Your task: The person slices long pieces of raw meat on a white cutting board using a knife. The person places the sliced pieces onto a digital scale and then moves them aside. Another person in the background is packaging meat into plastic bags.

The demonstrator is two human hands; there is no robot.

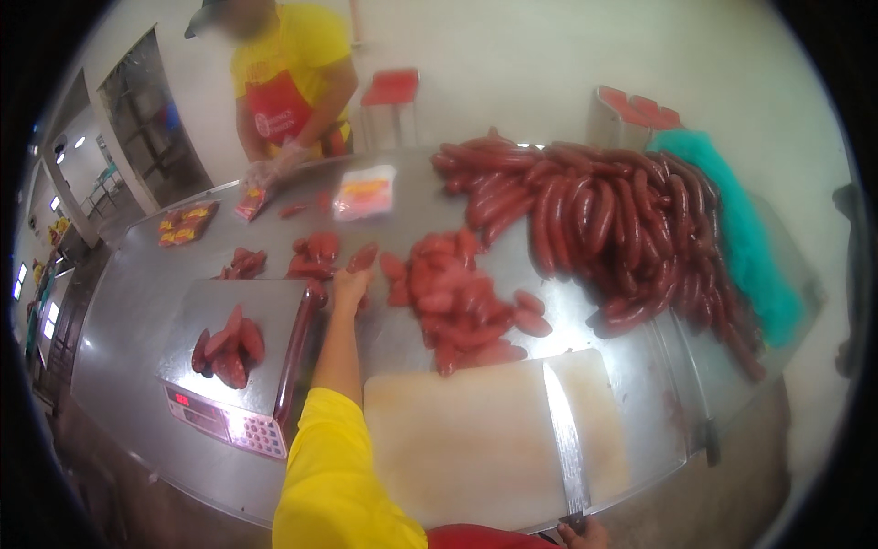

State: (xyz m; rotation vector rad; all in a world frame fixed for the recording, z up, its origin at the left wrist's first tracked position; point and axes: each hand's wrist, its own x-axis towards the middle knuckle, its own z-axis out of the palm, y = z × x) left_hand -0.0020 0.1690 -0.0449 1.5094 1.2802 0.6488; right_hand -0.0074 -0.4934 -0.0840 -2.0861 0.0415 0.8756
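Observation:
My left hand (352, 284) reaches over the steel table, fingers closed on a sausage piece (364, 256), between small piles of cut pieces. A larger heap of red cut pieces (448, 293) lies to its right. Left of my arm, a digital scale (224, 421) carries several pieces (229, 352) on its steel pan, with a long sausage (293, 366) along the pan's right side. At the bottom right, my right hand (585, 535) grips the black handle of a long knife (562, 430), whose blade rests on the pale cutting board (457, 430).
Long sausages (613, 229) are heaped at right beside teal plastic (754, 284) on the steel table (123, 320). Across it, a co-worker in yellow (302, 55) handles a small packet (251, 203) in gloved hands. Packets (187, 224), a white package (364, 192) and red stools (393, 87) are behind.

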